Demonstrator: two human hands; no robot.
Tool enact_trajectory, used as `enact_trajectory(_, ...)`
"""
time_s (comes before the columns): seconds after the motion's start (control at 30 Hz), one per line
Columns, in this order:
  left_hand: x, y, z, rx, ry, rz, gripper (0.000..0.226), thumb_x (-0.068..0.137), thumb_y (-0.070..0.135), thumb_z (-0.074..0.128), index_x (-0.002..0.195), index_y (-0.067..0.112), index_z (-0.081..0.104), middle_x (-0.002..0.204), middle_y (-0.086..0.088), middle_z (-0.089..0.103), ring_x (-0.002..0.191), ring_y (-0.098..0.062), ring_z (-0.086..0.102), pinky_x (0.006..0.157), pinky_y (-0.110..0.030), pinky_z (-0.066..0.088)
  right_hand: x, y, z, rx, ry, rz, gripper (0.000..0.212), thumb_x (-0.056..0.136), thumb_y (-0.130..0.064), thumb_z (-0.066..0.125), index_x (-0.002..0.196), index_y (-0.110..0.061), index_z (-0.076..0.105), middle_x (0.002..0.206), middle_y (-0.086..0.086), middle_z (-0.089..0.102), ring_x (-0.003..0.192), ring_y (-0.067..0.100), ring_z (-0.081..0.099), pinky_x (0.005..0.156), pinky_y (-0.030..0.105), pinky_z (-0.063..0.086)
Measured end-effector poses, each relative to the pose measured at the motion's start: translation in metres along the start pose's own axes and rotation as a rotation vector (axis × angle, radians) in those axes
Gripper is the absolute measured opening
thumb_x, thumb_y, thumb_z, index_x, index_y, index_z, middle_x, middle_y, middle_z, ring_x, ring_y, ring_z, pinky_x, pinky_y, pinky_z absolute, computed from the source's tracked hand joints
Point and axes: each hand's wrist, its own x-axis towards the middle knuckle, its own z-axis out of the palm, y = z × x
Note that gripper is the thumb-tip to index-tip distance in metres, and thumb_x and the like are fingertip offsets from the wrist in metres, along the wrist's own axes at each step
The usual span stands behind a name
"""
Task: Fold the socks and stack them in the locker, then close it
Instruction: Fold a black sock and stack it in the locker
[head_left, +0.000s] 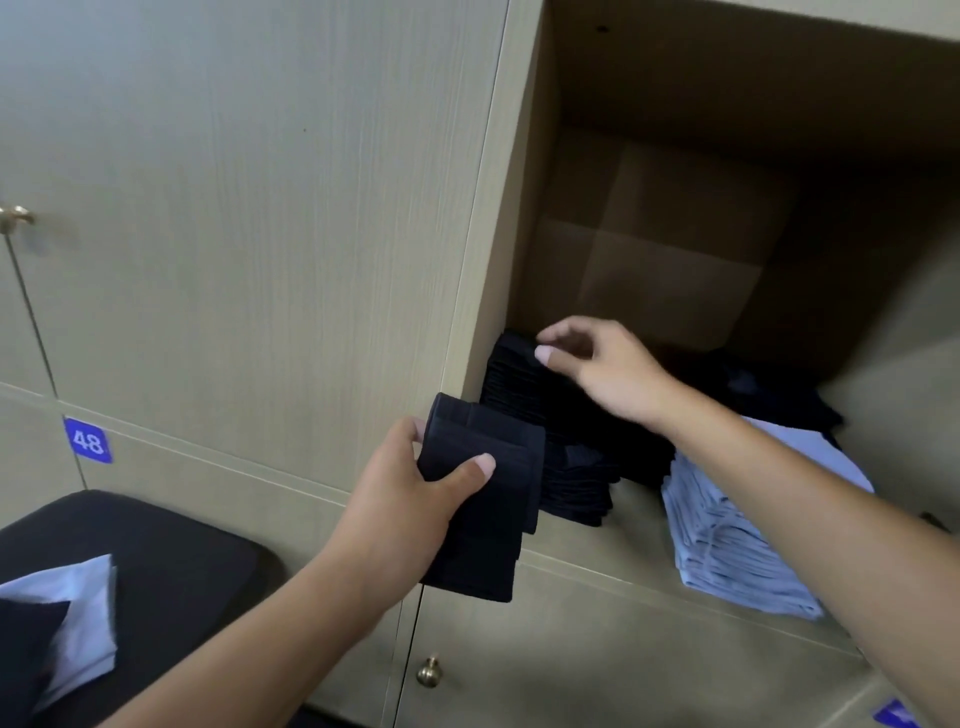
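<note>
The left hand (415, 499) grips a folded dark sock (483, 499) just outside the locker (524, 208), at the front-left corner of its shelf, thumb pressed across the top and fingers curled behind. The right hand (597, 364) reaches in over the dark stack (540, 415) along the shelf's left edge; its thumb and fingers are loosely bent above the top sock, and whether they pinch it cannot be told.

The stack looks uneven, with lower socks stepping out toward the front edge. A push from the right hand, or a sock set down off-centre, would likely tip the top layers forward off the shelf. The held sock is only folded, not tucked, so a loosened grip may let it open. The blue stack (737, 535) already overhangs the front edge and sits under the right forearm; a brush on withdrawal could drag it out. Anything overhanging would probably block the door.
</note>
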Motion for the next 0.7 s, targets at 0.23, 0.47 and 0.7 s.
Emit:
enact_trajectory(0.23,-0.011,0.002,0.011,0.016,-0.078,0.0,0.025,0.091,0.019,0.075,0.106,0.015,0.055,0.081,-0.003,0.077,0.073,-0.02,0.077,0.053,-0.034,0.059,-0.087,-0.019,0.011,0.252,-0.28,-0.003,0.018,0.098,-0.033,0.065,0.111,-0.025,0.074,0.107,-0.007,0.076,0.105,0.008,0.07,0.099,0.029,0.053)
enact_trajectory(0.47,-0.018,-0.001,0.022,0.092,-0.049,-0.021,0.032,0.084,0.022,0.081,0.105,0.017,0.057,0.085,-0.004,0.079,0.073,-0.022,0.077,0.056,-0.038,0.062,-0.107,-0.01,0.004,0.345,-0.219,0.035,0.012,0.098,-0.024,0.066,0.104,-0.017,0.074,0.093,0.001,0.077,0.072,0.014,0.063,0.064,0.028,0.05)
enact_trajectory(0.7,-0.019,-0.005,0.014,0.022,-0.043,-0.174,0.025,0.094,0.028,0.071,0.107,0.006,0.072,0.087,-0.008,0.08,0.08,-0.024,0.078,0.072,-0.035,0.062,-0.115,-0.009,0.0,0.441,0.125,-0.037,0.008,0.095,-0.015,0.07,0.099,-0.021,0.074,0.095,-0.001,0.076,0.062,0.02,0.071,0.07,0.036,0.055)
